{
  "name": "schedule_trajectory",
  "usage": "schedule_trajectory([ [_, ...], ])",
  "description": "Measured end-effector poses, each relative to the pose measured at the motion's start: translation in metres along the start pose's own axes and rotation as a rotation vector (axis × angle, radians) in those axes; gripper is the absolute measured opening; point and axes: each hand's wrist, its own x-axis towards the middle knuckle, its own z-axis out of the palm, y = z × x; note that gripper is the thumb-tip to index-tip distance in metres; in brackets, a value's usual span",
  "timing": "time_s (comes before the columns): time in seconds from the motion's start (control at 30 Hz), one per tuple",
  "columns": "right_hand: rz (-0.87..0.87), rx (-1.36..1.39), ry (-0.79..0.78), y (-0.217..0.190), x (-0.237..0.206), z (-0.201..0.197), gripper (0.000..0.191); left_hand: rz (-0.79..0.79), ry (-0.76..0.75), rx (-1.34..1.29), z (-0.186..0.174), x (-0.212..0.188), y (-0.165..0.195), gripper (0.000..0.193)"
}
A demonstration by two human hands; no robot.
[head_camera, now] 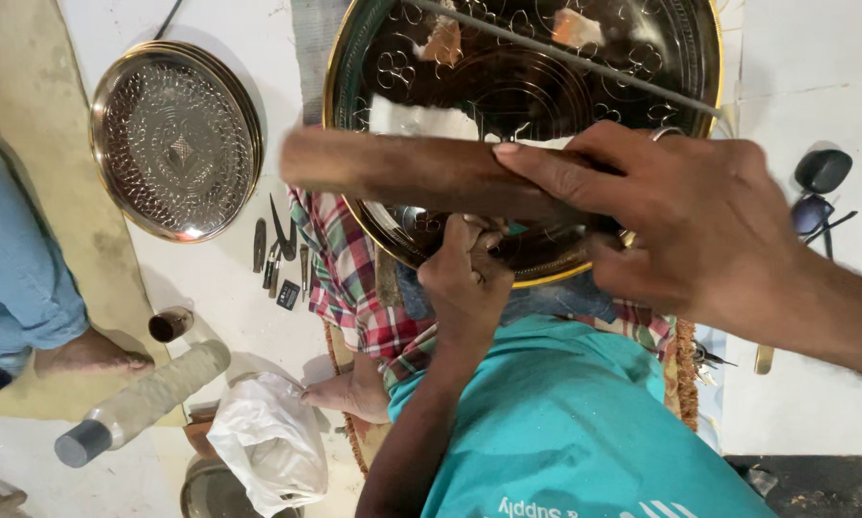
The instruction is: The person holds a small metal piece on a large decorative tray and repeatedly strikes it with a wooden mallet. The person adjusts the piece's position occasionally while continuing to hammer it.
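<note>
- Head view: right hand (685, 206), fingers wrapped around wooden mallet (421, 173), held above engraved brass plate (536, 58) on lap.
- Left hand (464, 273), fingers pinched together on small tool at plate's near rim.
- Second engraved plate (177, 139) lies on floor, well apart.

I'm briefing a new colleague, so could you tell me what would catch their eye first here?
The large engraved brass tray fills the top centre, propped on the person's lap. Across it, the right hand grips a brown wooden tool, while the left hand presses at the tray's lower rim. A smaller patterned tray lies upper left.
</note>
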Motion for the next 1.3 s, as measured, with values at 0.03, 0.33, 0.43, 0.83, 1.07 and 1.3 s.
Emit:
schedule_trajectory([
  [0.03,0.004,-0.048,-0.044,0.002,-0.002,0.000,0.096,0.022,-0.014,0.032,-0.001,0.002,0.000,0.033],
  [0.33,0.140,0.148,-0.023,0.012,-0.019,0.016,0.086,0.152,-0.130,0.109,-0.008,0.018,-0.001,0.042],
  [0.43,0.101,0.559,0.326,0.014,-0.029,0.028,0.078,0.086,-0.238,0.011,-0.012,0.020,-0.003,0.046],
  [0.83,0.278,0.490,0.262,0.014,-0.071,0.071,0.077,0.316,-0.668,0.203,-0.022,0.059,-0.022,0.047],
  [1.07,0.449,0.697,0.699,-0.025,-0.100,0.124,0.066,0.485,-0.948,0.193,-0.022,0.090,-0.012,0.051],
  [1.3,0.694,0.607,0.842,-0.056,-0.125,0.165,0.064,0.635,-1.239,0.280,-0.006,0.111,-0.005,0.031],
])
